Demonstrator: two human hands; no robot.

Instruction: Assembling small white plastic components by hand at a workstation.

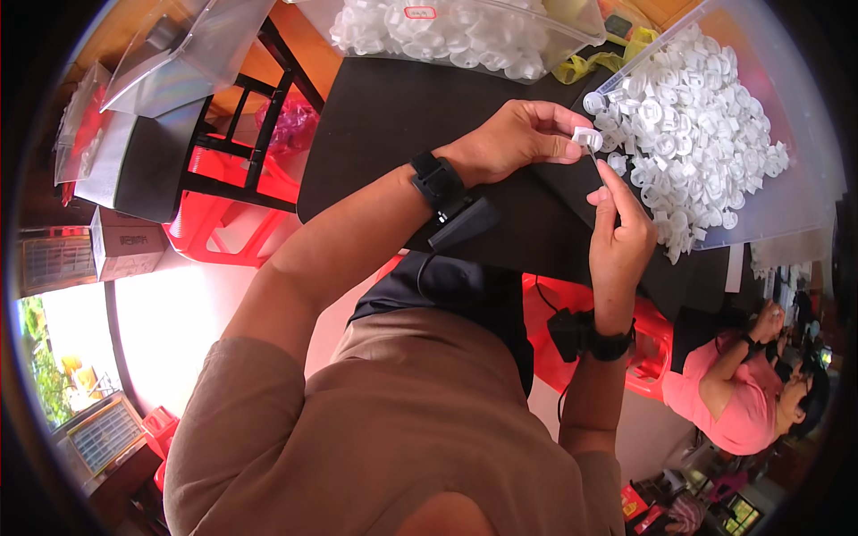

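Observation:
My left hand (pixel 520 141) pinches a small white plastic part (pixel 586 138) between thumb and fingers, above the dark table (pixel 402 116). Close by on the right, my right hand (pixel 623 228) is closed with thumb and forefinger together. A thin dark tip (pixel 593 156) shows between its fingertip and the white part; its kind is too small to make out. Just beyond both hands, a heap of similar white plastic parts (pixel 697 134) spills from a clear plastic bin (pixel 795 107) onto the table. Some loose pieces lie near my fingertips.
Another clear bin (pixel 572 31) full of whitish parts stands at the far edge, with a yellow bag (pixel 585 67) beside it. Red plastic stools (pixel 223 219) are at left and under the table. A person in a pink shirt (pixel 728 393) sits at the right.

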